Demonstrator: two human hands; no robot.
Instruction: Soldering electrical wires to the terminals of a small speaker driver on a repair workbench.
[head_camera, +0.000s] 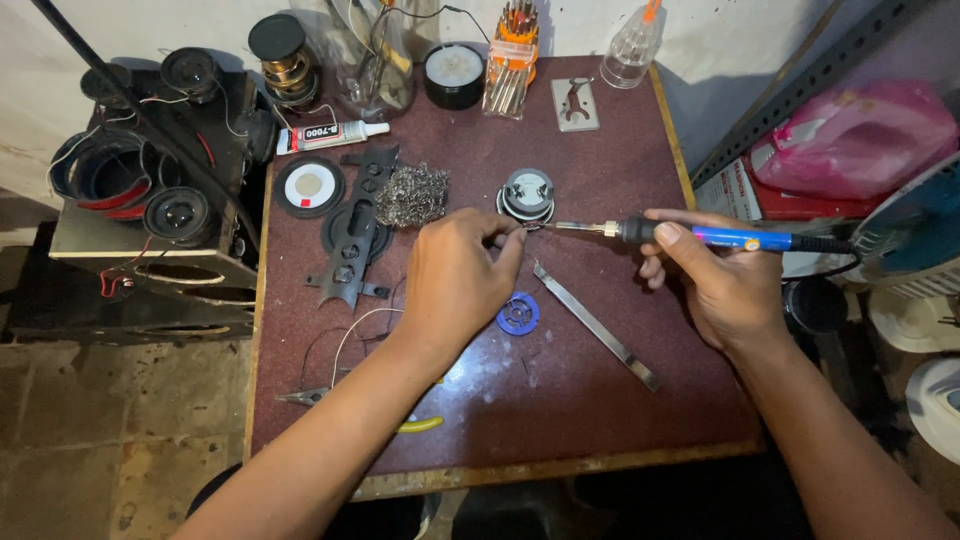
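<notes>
Pliers (400, 424) lie at the near bench (560, 420) edge, a blue spool (518, 314) and metal strip (596, 326) mid-bench. Left hand (455, 280) pinches something small, hidden, beside the speaker (527, 194). Right hand (720, 280) grips the soldering iron (700, 236), tip at the speaker's edge. Risk: fingertips close to the hot tip; a slip could burn them.

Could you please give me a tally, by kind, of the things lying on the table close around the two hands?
Small round speaker: 1
Blue-handled soldering iron, held in the right hand: 1
Blue solder spool, beside the left hand: 1
Flat metal strip: 1
Wad of metal wool: 1
Total: 5
</notes>
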